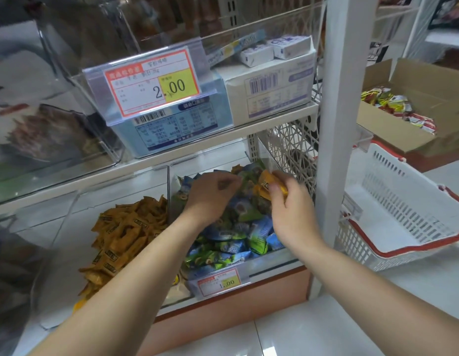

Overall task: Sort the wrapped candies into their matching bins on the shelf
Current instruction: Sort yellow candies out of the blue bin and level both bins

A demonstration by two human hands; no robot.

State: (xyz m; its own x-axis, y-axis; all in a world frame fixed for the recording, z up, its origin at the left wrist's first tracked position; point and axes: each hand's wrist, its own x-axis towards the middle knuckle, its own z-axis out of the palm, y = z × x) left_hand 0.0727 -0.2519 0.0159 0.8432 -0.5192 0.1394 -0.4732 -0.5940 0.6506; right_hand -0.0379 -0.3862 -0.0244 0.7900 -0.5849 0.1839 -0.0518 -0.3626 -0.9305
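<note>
Both hands reach into the clear bin (264, 264) on the lower shelf, which is filled with blue and green wrapped candies (238, 235). My right hand (290, 209) pinches an orange wrapped candy (268, 185) above the pile at the bin's back. My left hand (210, 194) rests palm down on the blue and green candies, fingers curled into them; whether it holds one is hidden. To the left, a second clear bin (58, 299) holds a heap of orange wrapped candies (123, 232).
A white shelf post (336, 124) stands right of my right hand. A white basket with a red rim (403, 222) sits on the floor beyond it, and behind that a cardboard box (392, 134) of packets. The upper shelf carries clear bins, boxes and a price tag (151, 83).
</note>
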